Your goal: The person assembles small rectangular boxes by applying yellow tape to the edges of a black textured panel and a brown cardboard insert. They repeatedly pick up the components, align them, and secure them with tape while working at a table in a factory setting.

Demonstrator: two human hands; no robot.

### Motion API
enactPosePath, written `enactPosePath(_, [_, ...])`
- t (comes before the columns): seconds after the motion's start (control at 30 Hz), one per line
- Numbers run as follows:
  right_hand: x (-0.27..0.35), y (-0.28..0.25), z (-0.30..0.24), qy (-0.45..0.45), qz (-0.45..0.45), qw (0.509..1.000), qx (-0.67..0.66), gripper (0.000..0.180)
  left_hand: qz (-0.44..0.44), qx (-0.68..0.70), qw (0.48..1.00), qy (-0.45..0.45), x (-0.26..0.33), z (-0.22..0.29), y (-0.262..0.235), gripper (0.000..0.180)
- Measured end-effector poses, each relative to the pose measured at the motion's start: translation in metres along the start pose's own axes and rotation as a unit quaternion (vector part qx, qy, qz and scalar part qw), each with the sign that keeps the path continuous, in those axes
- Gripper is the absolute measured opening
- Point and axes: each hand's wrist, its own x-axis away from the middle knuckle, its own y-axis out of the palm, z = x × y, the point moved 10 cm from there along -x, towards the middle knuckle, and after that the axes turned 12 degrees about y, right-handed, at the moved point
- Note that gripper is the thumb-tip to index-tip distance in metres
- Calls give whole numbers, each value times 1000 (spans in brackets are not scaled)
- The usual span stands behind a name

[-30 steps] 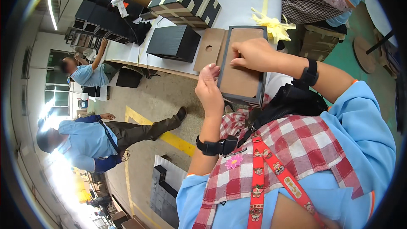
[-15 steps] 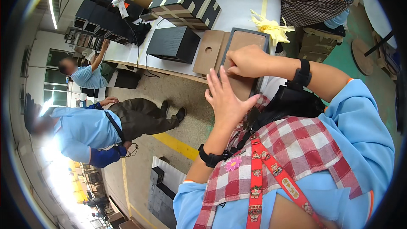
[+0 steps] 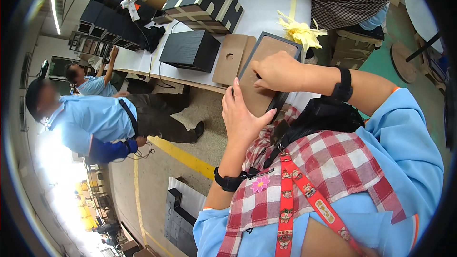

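A shallow black-framed box with a brown inner panel (image 3: pixel 253 99) lies at a slant on the near edge of the white table. My left hand (image 3: pixel 242 116) is at its near end, with fingers stretched along the left side and the thumb spread toward the right rim. Over the panel, my right hand (image 3: pixel 281 72) is closed, with curled fingers down at the brown surface. What those fingers hold, if anything, is hidden. Left of the box, brown boards (image 3: pixel 229 57) lie together, the top one with a round hole.
A black box (image 3: pixel 189 51) stands left of the boards, near a cable. Taped black boxes (image 3: pixel 202 2) are stacked behind. Yellow strips (image 3: pixel 302 32) lie bunched beyond the frame. A person (image 3: pixel 97 121) stands at left; another's checked apron (image 3: pixel 350 9) shows at upper right.
My left hand has shifted slightly left and down, its fingers closer together. My right hand stays over the panel, its fingers slightly changed. The standing person at left has shifted posture.
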Motion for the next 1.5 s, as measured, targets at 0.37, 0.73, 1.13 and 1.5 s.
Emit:
enactPosePath(0.37, [-20, -60, 25, 4, 157, 979, -132, 24, -10, -58, 997, 45, -13, 13, 4, 92])
enactPosePath(0.73, [-58, 14, 147, 124, -16, 924, -362, 40, -6, -22, 980, 200, -54, 61, 19, 60])
enactPosePath(1.13, [-51, 20, 129, 88, -67, 886, -451, 42, 41, 61, 990, 122, -60, 42, 21, 45])
enactPosePath(1.5, [1, -34, 79, -56, 20, 946, -318, 80, 92, 61, 985, 130, -56, 36, 8, 36])
